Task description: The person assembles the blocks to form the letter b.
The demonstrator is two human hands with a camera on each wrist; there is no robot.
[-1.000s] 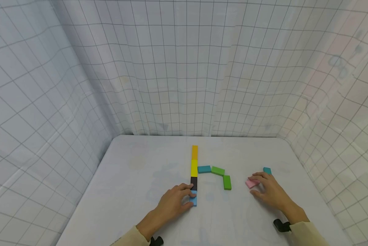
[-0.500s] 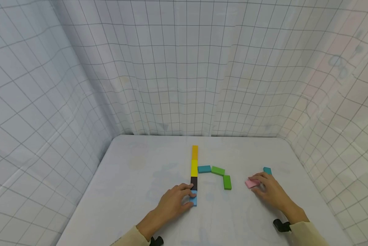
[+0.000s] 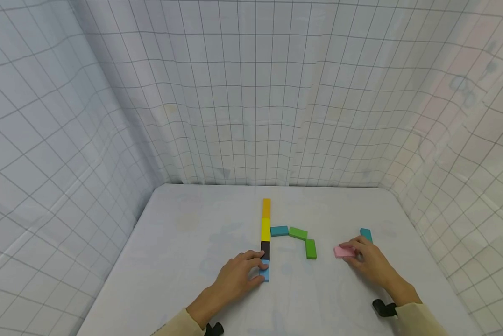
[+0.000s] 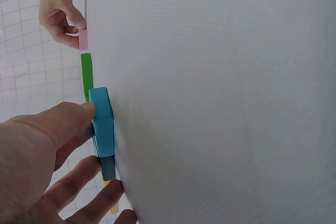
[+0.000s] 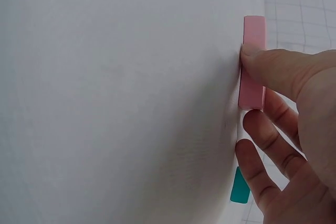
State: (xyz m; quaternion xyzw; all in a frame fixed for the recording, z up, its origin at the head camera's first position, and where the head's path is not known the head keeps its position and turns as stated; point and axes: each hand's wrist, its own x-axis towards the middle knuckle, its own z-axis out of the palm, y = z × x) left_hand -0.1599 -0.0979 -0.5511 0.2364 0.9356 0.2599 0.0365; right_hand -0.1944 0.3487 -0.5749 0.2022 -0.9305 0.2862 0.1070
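My left hand point(image 3: 239, 273) holds a light blue block point(image 3: 265, 274) between thumb and fingers at the near end of a straight row. Beyond it in that row lie a black block point(image 3: 265, 249), a yellow block point(image 3: 265, 229) and an orange block point(image 3: 266, 207). On the right, my right hand point(image 3: 371, 261) pinches a pink block point(image 3: 343, 252), which lies flat with its long side across the table. In the right wrist view the thumb presses the near side of the pink block point(image 5: 254, 85); fingers behind it are partly hidden.
A teal block point(image 3: 279, 231) touches the row's right side, followed by a green block point(image 3: 298, 233) and another green block point(image 3: 310, 249) in a bent line. A second teal block point(image 3: 365, 234) lies behind my right hand. Gridded white curtains point(image 3: 276, 102) enclose the white table point(image 3: 184, 233).
The pink block has turned from slanted to nearly crosswise, and my right thumb has closed in on it. My left hand and the other blocks have stayed put.
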